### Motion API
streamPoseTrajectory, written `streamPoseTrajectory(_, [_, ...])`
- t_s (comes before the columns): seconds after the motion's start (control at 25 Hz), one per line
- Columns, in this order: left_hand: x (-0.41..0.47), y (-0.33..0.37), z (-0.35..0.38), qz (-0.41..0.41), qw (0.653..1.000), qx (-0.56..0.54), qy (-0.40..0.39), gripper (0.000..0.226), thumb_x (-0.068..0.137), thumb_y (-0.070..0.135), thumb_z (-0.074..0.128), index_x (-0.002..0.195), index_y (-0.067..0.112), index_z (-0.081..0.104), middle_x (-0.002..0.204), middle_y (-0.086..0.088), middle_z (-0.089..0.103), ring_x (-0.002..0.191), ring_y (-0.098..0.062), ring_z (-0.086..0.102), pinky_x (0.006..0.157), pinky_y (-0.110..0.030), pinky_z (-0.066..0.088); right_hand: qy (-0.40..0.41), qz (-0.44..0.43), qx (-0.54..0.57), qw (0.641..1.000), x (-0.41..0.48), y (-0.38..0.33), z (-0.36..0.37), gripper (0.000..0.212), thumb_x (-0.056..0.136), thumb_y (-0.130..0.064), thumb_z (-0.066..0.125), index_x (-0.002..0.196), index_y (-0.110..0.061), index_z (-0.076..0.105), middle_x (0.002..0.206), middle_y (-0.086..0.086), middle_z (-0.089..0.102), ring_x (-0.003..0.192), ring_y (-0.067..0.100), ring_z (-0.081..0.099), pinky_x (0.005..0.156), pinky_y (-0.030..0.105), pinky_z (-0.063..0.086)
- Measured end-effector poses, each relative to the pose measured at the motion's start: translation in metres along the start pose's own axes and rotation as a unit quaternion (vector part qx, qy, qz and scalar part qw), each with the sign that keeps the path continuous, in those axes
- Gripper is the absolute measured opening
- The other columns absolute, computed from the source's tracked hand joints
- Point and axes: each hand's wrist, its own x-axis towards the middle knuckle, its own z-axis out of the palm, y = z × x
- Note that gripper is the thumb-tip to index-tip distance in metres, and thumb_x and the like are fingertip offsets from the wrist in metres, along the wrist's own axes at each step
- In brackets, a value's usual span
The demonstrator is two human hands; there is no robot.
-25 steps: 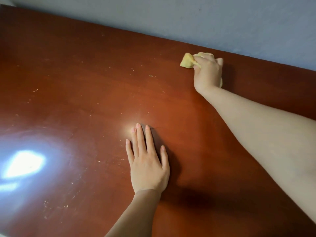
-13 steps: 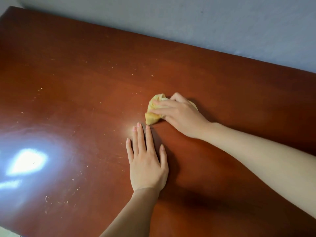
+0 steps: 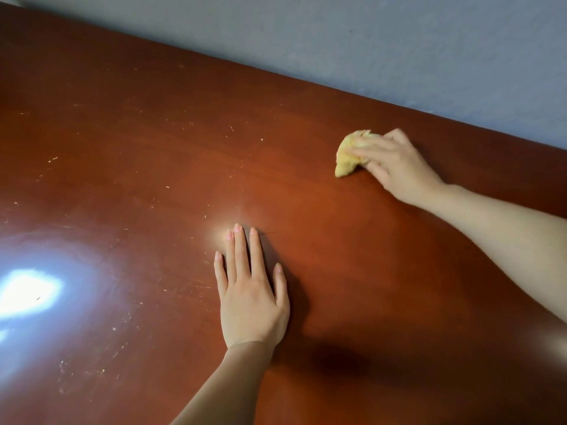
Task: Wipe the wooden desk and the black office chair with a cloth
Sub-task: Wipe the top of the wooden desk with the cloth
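The right hand [image 3: 395, 167] holds a bunched yellow cloth [image 3: 349, 154] down on the wooden worktop [image 3: 153, 133], its fingers curled over the top of the wad so that only the left part of the cloth sticks out from under them. Half a second ago this hand and cloth were just beyond the fingertips of the left hand [image 3: 250, 299]; now they are well apart from it, off to its right and nearer the grey wall [image 3: 399, 41]. A second ago the cloth was up by the wall edge too, so the hand is sweeping back and forth across the strip to the right of the left hand.

The left hand has stayed put throughout, flat on the worktop with fingers straight and together, holding nothing; it looks like a brace for the reach.

Pale specks and fine scratches dot the worktop to the left of the left hand, around a bright glare patch [image 3: 27, 292]. Judging from that, the wiping has covered only the right portion, the left side is likely still to do, and the black chair, not in view, has not been reached.
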Motion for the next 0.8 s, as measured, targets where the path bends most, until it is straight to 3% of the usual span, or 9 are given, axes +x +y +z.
streamPoseTrajectory(0.2, [-0.002,0.004,0.000,0.010,1.000,0.015,-0.019,0.062,0.094,0.037,0.026,0.149,0.008,0.026,0.157,-0.010,0.019,0.146,-0.017,0.004,0.118,-0.034,-0.001,0.083,0.163,-0.021,0.983,0.058,0.007,0.015,0.033,0.096,-0.011,0.050,0.127,-0.016,0.059,0.135,0.004,0.054,0.115,0.031,0.044,0.098,0.027,0.030])
streamPoseTrajectory(0.4, [-0.003,0.003,0.000,0.013,0.999,0.023,-0.025,0.062,0.094,0.036,0.028,0.150,0.008,0.025,0.157,-0.011,0.020,0.146,-0.019,0.005,0.118,-0.036,0.002,0.084,0.279,-0.042,0.956,0.118,-0.014,0.035,0.028,0.098,-0.019,0.042,0.121,-0.021,0.060,0.132,-0.004,0.054,0.120,0.026,0.043,0.094,0.032,0.034])
streamPoseTrajectory(0.48, [-0.001,0.003,0.000,0.012,0.999,0.020,-0.022,0.062,0.094,0.036,0.029,0.149,0.008,0.026,0.157,-0.011,0.021,0.146,-0.019,0.006,0.117,-0.036,0.003,0.055,0.244,-0.005,0.968,0.137,-0.040,0.041,0.031,0.097,-0.020,0.045,0.124,-0.027,0.059,0.135,-0.006,0.052,0.122,0.025,0.041,0.099,0.033,0.035])
streamPoseTrajectory(0.6, [-0.001,0.003,0.000,0.009,0.999,0.025,-0.022,0.062,0.094,0.036,0.028,0.150,0.009,0.025,0.157,-0.010,0.020,0.146,-0.018,0.005,0.117,-0.036,0.003,-0.009,0.111,0.038,0.993,0.143,-0.089,0.055,0.035,0.095,-0.022,0.047,0.126,-0.035,0.057,0.133,-0.008,0.054,0.116,0.026,0.043,0.100,0.035,0.036])
streamPoseTrajectory(0.8, [0.001,0.003,-0.003,0.006,0.999,0.025,-0.023,0.062,0.095,0.038,0.026,0.150,0.011,0.022,0.158,-0.007,0.014,0.146,-0.018,0.003,0.118,-0.033,-0.003,-0.062,-0.070,0.065,0.993,0.090,-0.140,0.070,0.034,0.096,-0.019,0.049,0.126,-0.031,0.059,0.133,-0.010,0.054,0.105,0.022,0.043,0.094,0.034,0.035])
